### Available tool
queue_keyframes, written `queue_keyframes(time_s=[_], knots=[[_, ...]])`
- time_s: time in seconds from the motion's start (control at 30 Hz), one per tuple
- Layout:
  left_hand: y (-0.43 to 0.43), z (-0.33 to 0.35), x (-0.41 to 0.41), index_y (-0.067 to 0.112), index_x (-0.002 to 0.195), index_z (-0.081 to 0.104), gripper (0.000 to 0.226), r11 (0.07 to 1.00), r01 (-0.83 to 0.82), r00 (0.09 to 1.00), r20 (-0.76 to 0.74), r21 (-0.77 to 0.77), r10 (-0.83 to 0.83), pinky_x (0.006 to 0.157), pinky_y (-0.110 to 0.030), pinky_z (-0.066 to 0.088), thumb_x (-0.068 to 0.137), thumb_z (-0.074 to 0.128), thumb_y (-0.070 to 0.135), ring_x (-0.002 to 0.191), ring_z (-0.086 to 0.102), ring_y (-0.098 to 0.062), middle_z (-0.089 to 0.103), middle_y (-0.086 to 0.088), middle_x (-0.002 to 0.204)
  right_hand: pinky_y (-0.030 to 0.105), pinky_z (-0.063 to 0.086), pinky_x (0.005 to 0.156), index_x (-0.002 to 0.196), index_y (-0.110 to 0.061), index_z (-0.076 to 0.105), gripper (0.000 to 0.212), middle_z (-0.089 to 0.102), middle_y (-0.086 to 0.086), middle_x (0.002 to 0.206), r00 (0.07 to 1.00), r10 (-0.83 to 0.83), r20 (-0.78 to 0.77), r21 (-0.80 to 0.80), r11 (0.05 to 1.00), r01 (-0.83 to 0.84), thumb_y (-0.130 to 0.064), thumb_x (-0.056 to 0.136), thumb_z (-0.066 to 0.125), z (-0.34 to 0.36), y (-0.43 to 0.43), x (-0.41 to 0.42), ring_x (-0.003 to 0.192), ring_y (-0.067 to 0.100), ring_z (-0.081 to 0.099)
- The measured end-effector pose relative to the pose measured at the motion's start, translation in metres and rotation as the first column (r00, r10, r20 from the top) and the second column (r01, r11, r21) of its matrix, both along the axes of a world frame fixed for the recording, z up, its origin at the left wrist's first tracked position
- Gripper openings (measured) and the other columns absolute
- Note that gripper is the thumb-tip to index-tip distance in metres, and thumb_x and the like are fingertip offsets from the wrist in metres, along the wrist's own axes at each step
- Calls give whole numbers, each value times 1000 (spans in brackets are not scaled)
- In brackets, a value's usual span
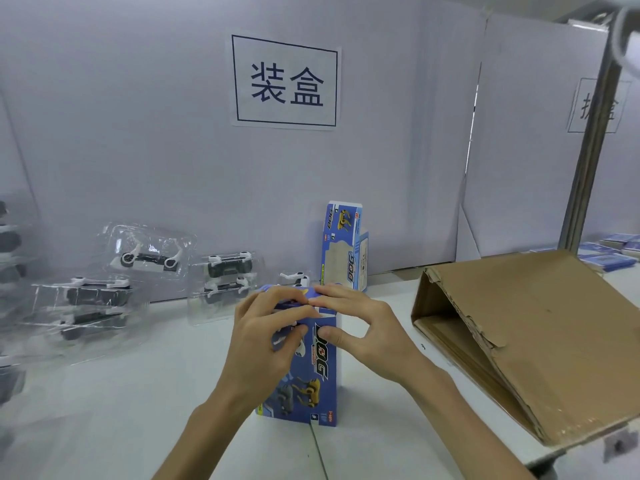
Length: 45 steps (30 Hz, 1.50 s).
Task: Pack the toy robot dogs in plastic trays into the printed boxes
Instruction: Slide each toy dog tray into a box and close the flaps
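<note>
So the tall blue printed cardboard box [313, 372] is standing on end in the middle of the white table [104, 410], and both hands are up at its top end. The left hand [266, 336] has its fingers curled over the top flap, and the right hand [360, 327] is pinching the same end, thumb on the front face. Off to the left sit clear plastic trays [114, 233] holding black-and-white toy robot dogs [149, 259]. A second blue printed box [343, 244] leans on the back wall, and a brown corrugated carton [519, 327] lies on its side at right.
</note>
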<state>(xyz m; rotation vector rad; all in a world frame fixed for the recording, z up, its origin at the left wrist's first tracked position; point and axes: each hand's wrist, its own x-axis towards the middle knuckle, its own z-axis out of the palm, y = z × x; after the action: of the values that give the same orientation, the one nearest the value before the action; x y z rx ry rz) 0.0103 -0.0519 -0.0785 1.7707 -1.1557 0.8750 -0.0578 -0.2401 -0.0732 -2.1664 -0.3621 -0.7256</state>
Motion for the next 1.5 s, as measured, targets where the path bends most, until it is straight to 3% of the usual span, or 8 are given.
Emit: queue_keyframes(time_s=[0.1, 0.2, 0.37, 0.7, 1.03, 1.27, 1.4, 1.5], knots=[[6, 4, 4, 21, 103, 78, 27, 998, 66, 998, 5, 24, -66, 91, -45, 52, 81, 78, 6, 108, 62, -14, 65, 14, 114, 36, 46, 108, 124, -55, 61, 45, 56, -24, 140, 1000, 13, -16, 41, 999, -12, -32, 88, 74, 2, 0, 0, 139, -6, 37], [20, 8, 14, 25, 110, 75, 29, 998, 54, 999, -4, -31, -55, 88, -34, 56, 82, 80, 18, 105, 63, -1, 64, 23, 115, 40, 57, 95, 124, -49, 62, 42, 56, -22, 140, 995, 69, -68, 118, 991, -61, -38, 85, 70, 4, 0, -3, 140, -3, 35], [33, 3, 25, 12, 108, 77, 32, 1000, -21, 1000, -3, -23, 21, 92, -24, 55, 76, 76, 18, 107, 66, -11, 68, 11, 112, 38, 59, 92, 120, -49, 61, 41, 56, -21, 139, 994, 73, -85, 141, 988, -60, -39, 81, 69, 6, 3, -6, 138, -6, 36], [27, 4, 19, 13, 98, 80, 22, 994, -55, 997, -57, -95, 49, 84, -57, 56, 77, 78, 19, 99, 72, -14, 73, 11, 98, 39, 60, 90, 121, -38, 65, 41, 57, -19, 138, 993, 80, -83, 197, 979, -62, -34, 81, 69, 4, 6, -8, 137, -7, 37], [20, -1, 18, 13, 88, 82, 15, 983, -120, 993, -2, -136, 121, 82, -46, 51, 75, 76, 18, 94, 67, -7, 78, 3, 90, 23, 59, 81, 110, -45, 68, 32, 61, -27, 127, 990, 114, -89, 212, 973, -93, -32, 81, 69, 7, 1, -1, 135, -3, 41], [10, 1, 11, 16, 85, 81, 13, 971, -211, 969, 108, -111, 223, 79, -38, 46, 76, 77, 24, 78, 64, -17, 76, 4, 84, 33, 51, 99, 111, -37, 73, 26, 56, -32, 122, 992, -125, -31, -86, 989, 122, -20, 90, 72, 22, -7, 2, 125, -15, 41], [-3, -1, -1, 14, 81, 79, 8, 960, -222, 966, 93, -170, 240, 75, -40, 43, 78, 77, 21, 74, 59, -24, 70, 4, 80, 33, 48, 101, 102, -47, 62, 20, 53, -23, 129, 940, -338, 53, 391, 873, 292, -35, 90, 72, 4, 27, 11, 124, -1, 49], [-11, -3, -10, 15, 80, 79, 5, 963, -210, 963, 135, -171, 234, 76, -36, 39, 79, 78, 19, 72, 56, -23, 67, 4, 78, 45, 52, 100, 119, -34, 52, 30, 61, -6, 125, 977, -94, -192, 725, 657, 205, -35, 93, 67, -4, 47, 24, 116, 16, 62]])
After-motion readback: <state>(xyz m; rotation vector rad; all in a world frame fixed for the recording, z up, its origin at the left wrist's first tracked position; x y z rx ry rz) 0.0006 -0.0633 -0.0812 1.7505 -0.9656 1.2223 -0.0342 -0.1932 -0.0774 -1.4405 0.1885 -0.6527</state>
